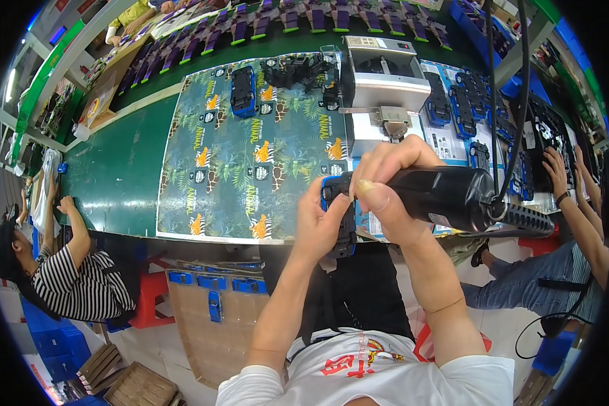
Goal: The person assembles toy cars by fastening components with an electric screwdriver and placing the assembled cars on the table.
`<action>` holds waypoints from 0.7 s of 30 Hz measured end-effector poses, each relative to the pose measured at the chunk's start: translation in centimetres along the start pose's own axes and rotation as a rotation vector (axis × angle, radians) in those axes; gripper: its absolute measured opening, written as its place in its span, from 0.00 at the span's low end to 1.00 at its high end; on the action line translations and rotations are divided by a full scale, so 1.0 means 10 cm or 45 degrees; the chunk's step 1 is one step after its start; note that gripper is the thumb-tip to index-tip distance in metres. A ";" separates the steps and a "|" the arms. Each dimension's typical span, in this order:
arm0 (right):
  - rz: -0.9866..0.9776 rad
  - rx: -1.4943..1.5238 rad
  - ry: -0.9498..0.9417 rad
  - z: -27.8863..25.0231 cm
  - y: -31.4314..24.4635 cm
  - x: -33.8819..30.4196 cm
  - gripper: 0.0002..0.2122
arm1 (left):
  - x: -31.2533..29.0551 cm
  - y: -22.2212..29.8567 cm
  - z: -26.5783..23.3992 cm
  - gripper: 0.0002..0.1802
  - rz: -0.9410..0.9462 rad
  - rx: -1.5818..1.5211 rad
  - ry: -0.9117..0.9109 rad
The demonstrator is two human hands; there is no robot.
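Note:
My left hand (pixel 316 222) is closed around a toy car (pixel 346 237) with a black underside and blue edging, held over the near edge of the table. A black electric screwdriver (pixel 440 195) lies almost level in my right hand (pixel 402 203), its cable at the right end. The screwdriver's front end points at the car, but my fingers hide its tip, so contact cannot be made out. Just beyond my hands stands a white and grey screw feeder (pixel 388 88). Another blue and black toy car (pixel 243 91) rests on the patterned sheet (pixel 233 162).
Black parts (pixel 294 73) are heaped left of the feeder. Several toy cars (pixel 462 111) lie to its right. Purple and green pieces (pixel 240 30) line the far belt. Black cables (pixel 524 88) hang at right. Co-workers sit left (pixel 81 284) and right (pixel 555 271). Below stands a cardboard box (pixel 203 325).

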State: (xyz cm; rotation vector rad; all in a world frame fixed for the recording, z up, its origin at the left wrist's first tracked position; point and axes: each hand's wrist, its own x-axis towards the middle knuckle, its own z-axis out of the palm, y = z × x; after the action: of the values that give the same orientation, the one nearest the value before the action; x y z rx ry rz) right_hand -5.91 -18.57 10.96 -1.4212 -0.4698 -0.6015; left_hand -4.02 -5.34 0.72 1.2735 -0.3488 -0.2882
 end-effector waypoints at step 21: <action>0.022 -0.032 0.073 -0.12 -0.07 -0.07 0.12 | -0.02 0.08 0.10 0.11 0.005 0.114 0.051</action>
State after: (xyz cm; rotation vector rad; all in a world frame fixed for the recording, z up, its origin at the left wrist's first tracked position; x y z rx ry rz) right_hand -6.93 -19.70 10.97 -1.4265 -0.4053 -0.6340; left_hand -4.59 -5.94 1.78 1.3642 -0.3331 -0.2458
